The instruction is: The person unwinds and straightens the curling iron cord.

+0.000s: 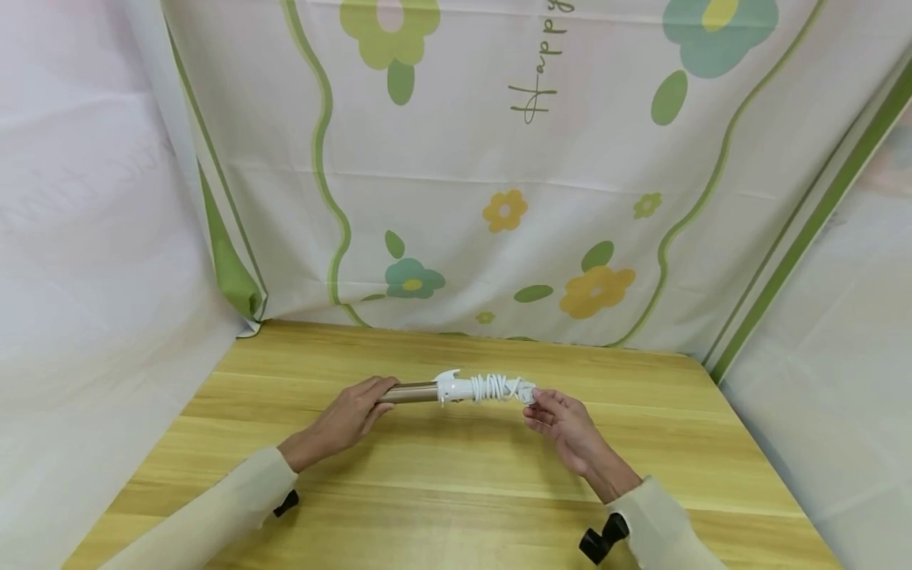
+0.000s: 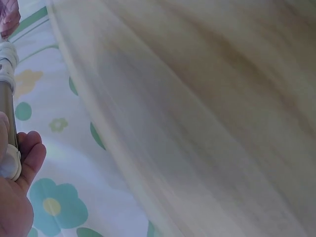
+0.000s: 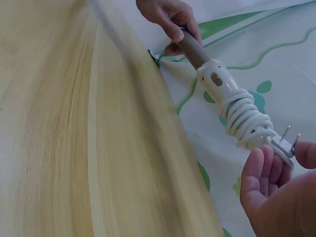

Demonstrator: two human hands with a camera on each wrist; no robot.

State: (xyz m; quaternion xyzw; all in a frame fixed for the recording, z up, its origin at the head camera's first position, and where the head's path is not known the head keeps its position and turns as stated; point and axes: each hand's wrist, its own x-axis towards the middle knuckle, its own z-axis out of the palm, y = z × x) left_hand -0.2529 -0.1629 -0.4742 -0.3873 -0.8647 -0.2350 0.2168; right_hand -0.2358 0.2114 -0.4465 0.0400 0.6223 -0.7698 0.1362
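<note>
A curling iron point(image 1: 456, 389) with a bronze barrel and white handle is held level above the wooden table. Its white cord point(image 3: 242, 113) is wound in several turns around the handle. My left hand point(image 1: 356, 412) grips the barrel end, thumb on one side and fingers on the other. At the handle end my right hand point(image 1: 566, 427) pinches the white plug point(image 3: 284, 145), whose two metal pins point outward in the right wrist view. In the left wrist view the left hand point(image 2: 19, 187) shows at the left edge, around the barrel's tip.
The wooden table point(image 1: 442, 507) spreads below both hands. A white cloth point(image 1: 442, 174) with printed flowers hangs behind it, and pale cloth walls point(image 1: 93, 277) stand at both sides. Black camera mounts point(image 1: 602, 538) sit at the wrists.
</note>
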